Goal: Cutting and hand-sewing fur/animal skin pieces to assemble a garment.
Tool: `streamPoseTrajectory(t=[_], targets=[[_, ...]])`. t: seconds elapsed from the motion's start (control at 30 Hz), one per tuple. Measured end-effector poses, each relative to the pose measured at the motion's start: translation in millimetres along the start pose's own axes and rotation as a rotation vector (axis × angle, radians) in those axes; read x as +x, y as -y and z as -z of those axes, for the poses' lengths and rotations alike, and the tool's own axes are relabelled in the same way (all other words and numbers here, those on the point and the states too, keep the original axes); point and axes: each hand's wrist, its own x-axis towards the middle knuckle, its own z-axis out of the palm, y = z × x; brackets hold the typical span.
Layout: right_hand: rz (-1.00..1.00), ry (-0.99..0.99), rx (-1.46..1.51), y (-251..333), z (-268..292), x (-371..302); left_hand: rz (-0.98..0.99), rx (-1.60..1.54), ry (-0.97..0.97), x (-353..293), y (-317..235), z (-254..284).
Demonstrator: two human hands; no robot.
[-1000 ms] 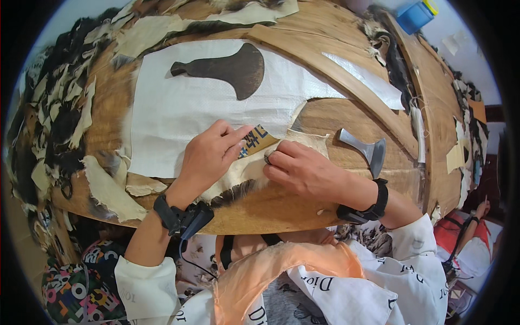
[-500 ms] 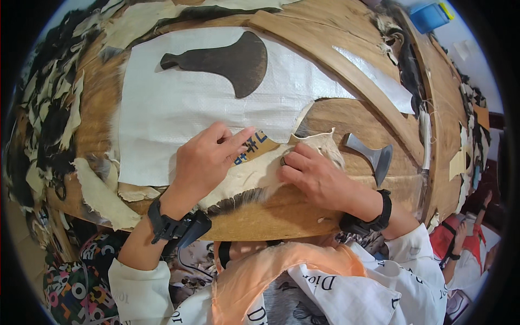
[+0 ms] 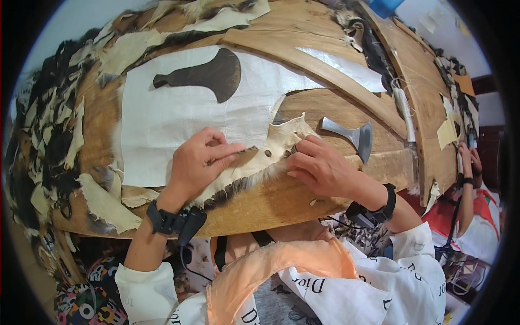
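Wooden table, white sheet; along the sheet's near edge lies the hide. There the left hand pinches a thin strip; the right hand has fingers curled together, grip unclear. Keeping the hide flat seems wise.

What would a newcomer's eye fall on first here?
Probably the dark fan-shaped blade, lying on the white woven sheet at upper left. Next, the smaller grey metal blade on the wooden table, beyond the right hand. Then the pale, fur-edged hide, stretching between that hand and the left hand.
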Motion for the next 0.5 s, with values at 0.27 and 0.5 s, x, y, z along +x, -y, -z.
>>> streamPoseTrajectory(t=[0.27,0.5], targets=[[0.209,-0.140,-0.353,-2,-11,23,0.078,-0.111,-0.044,0,-11,3],[0.171,-0.083,-0.330,-10,-18,11,-0.026,0.135,0.060,2,-3,1]])
